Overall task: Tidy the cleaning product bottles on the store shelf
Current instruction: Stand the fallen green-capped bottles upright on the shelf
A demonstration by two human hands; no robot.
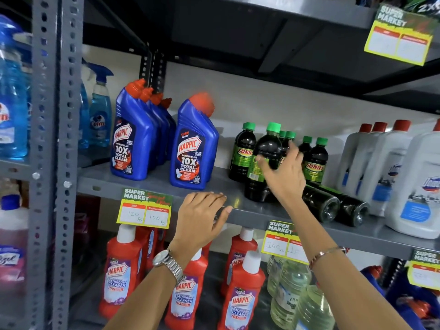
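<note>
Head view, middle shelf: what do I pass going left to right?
Row of blue Harpic bottles → single blue Harpic bottle → green-capped Sunny bottles, right hand gripping one → two toppled dark bottles → white jugs.

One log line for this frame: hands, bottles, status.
left hand: resting on shelf edge | right hand: gripping upright dark bottle | two dark bottles lying down | status: tidying unfinished

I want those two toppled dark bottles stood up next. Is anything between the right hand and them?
The right hand is shut on the upright dark bottle beside them. The two fallen bottles lie just right of its wrist; nothing visible blocks them.
</note>
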